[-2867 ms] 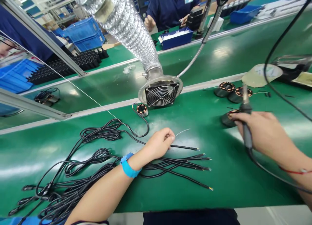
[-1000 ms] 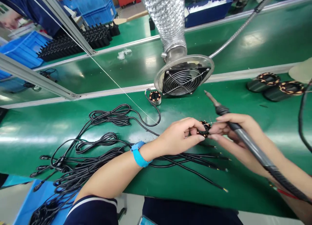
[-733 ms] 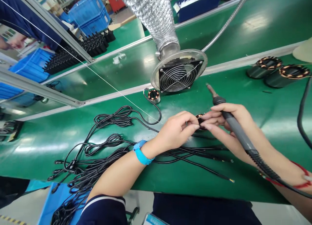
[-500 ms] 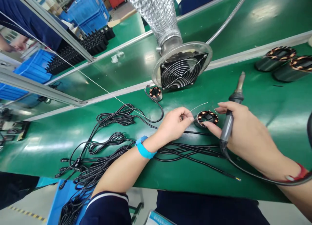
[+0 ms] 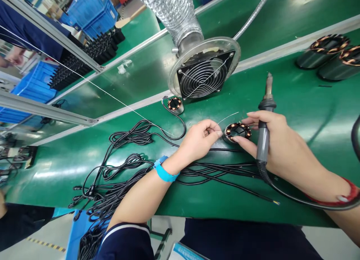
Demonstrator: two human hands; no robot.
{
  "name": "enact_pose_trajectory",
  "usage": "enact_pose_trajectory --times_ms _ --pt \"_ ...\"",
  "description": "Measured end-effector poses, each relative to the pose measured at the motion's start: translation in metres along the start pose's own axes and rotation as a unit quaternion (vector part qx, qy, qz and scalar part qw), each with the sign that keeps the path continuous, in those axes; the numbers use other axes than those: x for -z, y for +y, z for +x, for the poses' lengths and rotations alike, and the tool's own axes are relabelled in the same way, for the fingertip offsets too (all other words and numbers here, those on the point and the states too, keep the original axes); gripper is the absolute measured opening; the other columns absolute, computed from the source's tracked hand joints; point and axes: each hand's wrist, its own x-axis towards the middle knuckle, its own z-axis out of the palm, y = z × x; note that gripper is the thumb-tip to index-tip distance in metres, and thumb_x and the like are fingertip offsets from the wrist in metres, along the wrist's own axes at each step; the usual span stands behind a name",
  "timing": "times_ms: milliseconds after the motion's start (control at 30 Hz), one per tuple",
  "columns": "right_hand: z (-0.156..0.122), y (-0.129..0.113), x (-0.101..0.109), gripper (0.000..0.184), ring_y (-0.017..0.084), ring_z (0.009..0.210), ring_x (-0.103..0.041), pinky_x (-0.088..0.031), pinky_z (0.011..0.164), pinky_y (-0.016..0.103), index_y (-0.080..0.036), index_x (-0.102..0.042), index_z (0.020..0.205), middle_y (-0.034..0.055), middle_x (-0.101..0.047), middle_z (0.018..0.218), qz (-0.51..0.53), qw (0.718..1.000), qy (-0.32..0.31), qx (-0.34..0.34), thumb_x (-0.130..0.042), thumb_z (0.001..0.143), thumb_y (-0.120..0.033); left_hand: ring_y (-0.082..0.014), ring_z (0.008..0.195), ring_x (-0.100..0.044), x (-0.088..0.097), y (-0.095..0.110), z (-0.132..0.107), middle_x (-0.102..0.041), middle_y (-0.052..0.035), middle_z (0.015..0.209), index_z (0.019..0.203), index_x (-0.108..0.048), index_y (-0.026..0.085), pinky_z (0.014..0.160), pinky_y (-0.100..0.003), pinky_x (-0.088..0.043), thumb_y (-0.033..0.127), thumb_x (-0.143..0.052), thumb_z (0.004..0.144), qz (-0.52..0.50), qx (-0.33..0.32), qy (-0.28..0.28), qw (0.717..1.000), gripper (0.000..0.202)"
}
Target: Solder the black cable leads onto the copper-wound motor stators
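My left hand [image 5: 198,140], with a blue wrist strap [image 5: 164,170], pinches a thin solder wire [image 5: 227,116] whose free end points right over the table. My right hand [image 5: 277,143] grips a soldering iron [image 5: 264,128], tip pointing away from me, while its fingertips touch a small copper-wound stator [image 5: 238,130] lying on the green table. A black cable [image 5: 225,150] runs under my left hand toward the stator. Several more black cables [image 5: 118,177] with stripped ends lie in front of me.
A fume extractor fan [image 5: 204,74] on a silver duct stands just behind the stator. Another small stator [image 5: 174,104] sits left of it. Larger wound stators [image 5: 326,50] lie at the far right. Blue crates [image 5: 92,14] and black parts [image 5: 84,61] sit beyond a metal frame.
My right hand fetched a stator from the right and set it down before me. Both hands handled it together, then parted; the iron's tip swung from leftward to pointing away.
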Motion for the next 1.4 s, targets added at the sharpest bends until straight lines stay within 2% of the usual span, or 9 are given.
enact_pose_trajectory --times_ms 167,300,400,567,733,833,1000,1267,1400 --pt "-0.003 -0.004 0.004 0.066 0.032 0.098 -0.067 -0.059 0.081 0.046 -0.016 -0.048 0.132 0.0163 -0.062 0.110 -0.013 1.000 -0.016 0.006 -0.049 0.094 -0.069 -0.0083 0.066 -0.048 0.001 0.000 -0.002 -0.056 0.0037 0.074 0.078 -0.060 0.015 0.065 -0.023 -0.039 0.014 -0.063 0.085 0.087 -0.053 -0.013 0.995 0.008" --pt "-0.004 -0.007 0.005 0.060 0.031 0.084 -0.064 -0.058 0.065 0.045 -0.015 -0.047 0.132 0.0156 -0.058 0.104 -0.055 0.998 -0.015 0.010 -0.048 0.096 -0.063 -0.0110 0.075 -0.052 0.000 0.003 -0.004 -0.059 0.0011 0.080 0.079 -0.061 0.016 0.073 -0.025 -0.042 0.013 -0.060 0.088 0.160 -0.103 -0.026 0.981 0.010" --pt "-0.004 -0.008 0.004 0.051 0.029 0.080 -0.064 -0.057 0.062 0.043 -0.019 -0.046 0.133 0.0127 -0.057 0.103 -0.032 0.999 -0.024 0.015 -0.053 0.096 -0.053 -0.0120 0.076 -0.052 0.000 0.003 -0.006 -0.058 0.0007 0.080 0.079 -0.061 0.017 0.074 -0.025 -0.043 0.013 -0.058 0.088 0.182 -0.125 -0.019 0.975 0.011" --pt "-0.002 0.000 -0.001 0.048 0.031 0.089 -0.065 -0.059 0.071 0.049 -0.023 -0.047 0.133 0.0115 -0.058 0.108 0.039 0.999 -0.029 -0.004 -0.059 0.093 -0.046 -0.0117 0.074 -0.050 0.007 0.004 -0.006 -0.054 0.0016 0.076 0.078 -0.059 0.016 0.073 -0.025 -0.042 0.011 -0.057 0.087 0.190 -0.131 0.021 0.973 0.011" --pt "0.004 0.016 -0.003 0.052 0.029 0.114 -0.064 -0.058 0.092 0.048 -0.021 -0.038 0.140 0.0140 -0.057 0.129 0.110 0.992 -0.047 0.027 -0.056 0.094 -0.039 -0.0116 0.073 -0.049 0.009 0.003 -0.005 -0.055 0.0012 0.078 0.079 -0.060 0.016 0.073 -0.025 -0.042 0.014 -0.058 0.088 0.192 -0.128 0.011 0.973 0.010" --pt "0.005 0.021 0.001 0.052 0.029 0.121 -0.061 -0.057 0.097 0.048 -0.022 -0.040 0.141 0.0136 -0.055 0.137 0.113 0.992 -0.042 0.025 -0.054 0.093 -0.036 -0.0114 0.073 -0.049 0.005 0.000 -0.006 -0.055 0.0011 0.078 0.080 -0.060 0.016 0.073 -0.025 -0.042 0.015 -0.057 0.089 0.183 -0.140 0.010 0.973 0.010" --pt "0.002 0.023 0.001 0.058 0.030 0.114 -0.063 -0.057 0.093 0.048 -0.020 -0.043 0.140 0.0139 -0.056 0.132 0.097 0.994 -0.049 -0.012 -0.059 0.089 -0.043 -0.0115 0.072 -0.050 -0.002 -0.004 -0.003 -0.056 0.0008 0.079 0.081 -0.061 0.017 0.073 -0.025 -0.043 0.016 -0.057 0.090 0.192 -0.145 0.028 0.970 0.010" --pt "0.003 0.021 -0.003 0.056 0.027 0.100 -0.067 -0.058 0.085 0.042 -0.020 -0.046 0.138 0.0122 -0.060 0.124 0.098 0.994 -0.056 -0.011 -0.058 0.089 -0.044 -0.0117 0.074 -0.051 -0.009 -0.006 0.000 -0.058 0.0003 0.080 0.082 -0.061 0.017 0.073 -0.025 -0.043 0.013 -0.058 0.089 0.194 -0.149 0.028 0.969 0.009" --pt "0.004 0.020 -0.002 0.056 0.027 0.101 -0.067 -0.058 0.083 0.042 -0.019 -0.047 0.138 0.0124 -0.060 0.123 0.096 0.993 -0.061 -0.016 -0.058 0.089 -0.046 -0.0112 0.072 -0.051 -0.010 -0.008 0.000 -0.057 0.0006 0.080 0.082 -0.061 0.017 0.071 -0.025 -0.043 0.014 -0.058 0.089 0.191 -0.144 0.031 0.970 0.008"
